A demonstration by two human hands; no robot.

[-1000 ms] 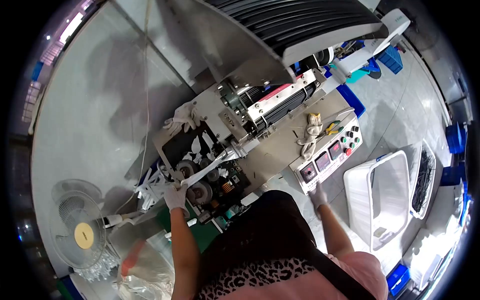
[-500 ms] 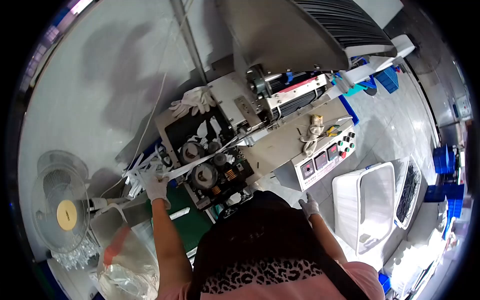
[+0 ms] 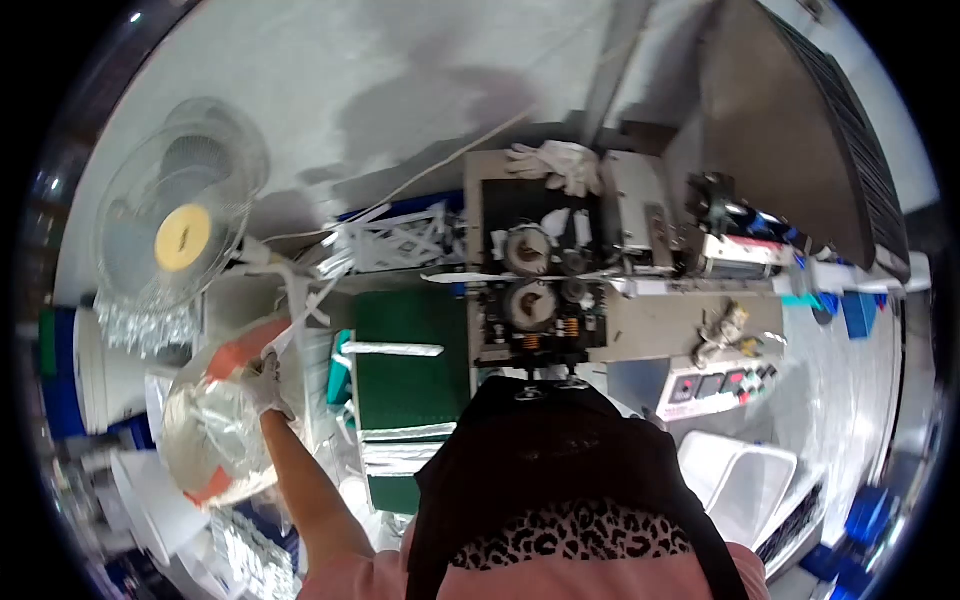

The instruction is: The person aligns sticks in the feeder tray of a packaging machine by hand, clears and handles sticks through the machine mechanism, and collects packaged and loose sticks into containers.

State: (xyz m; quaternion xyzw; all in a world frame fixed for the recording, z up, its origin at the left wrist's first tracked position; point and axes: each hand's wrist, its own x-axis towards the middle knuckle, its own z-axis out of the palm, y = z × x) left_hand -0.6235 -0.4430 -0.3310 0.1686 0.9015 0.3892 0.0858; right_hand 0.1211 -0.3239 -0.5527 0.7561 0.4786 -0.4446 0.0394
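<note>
My left hand (image 3: 268,385), in a white glove, reaches out to the left over a large whitish bag (image 3: 285,440) with orange-red patches. Its fingers are closed on a thin white strip (image 3: 305,318), which slants up and to the right. A machine (image 3: 625,345) with two round rollers (image 3: 528,250) stands in front of my body. Another white strip (image 3: 450,278) sticks out from its left side. My right hand is out of sight.
A green work surface (image 3: 405,390) carries several pale strips (image 3: 410,458). Behind it lies a heap of white strips (image 3: 400,243). A fan (image 3: 180,220) stands at the left. White gloves (image 3: 565,165) rest on the machine, and a white bin (image 3: 750,480) stands at right.
My left hand has moved from beside the machine to over the bag, with a strip in it. The view has swung left and my right hand has gone out of sight.
</note>
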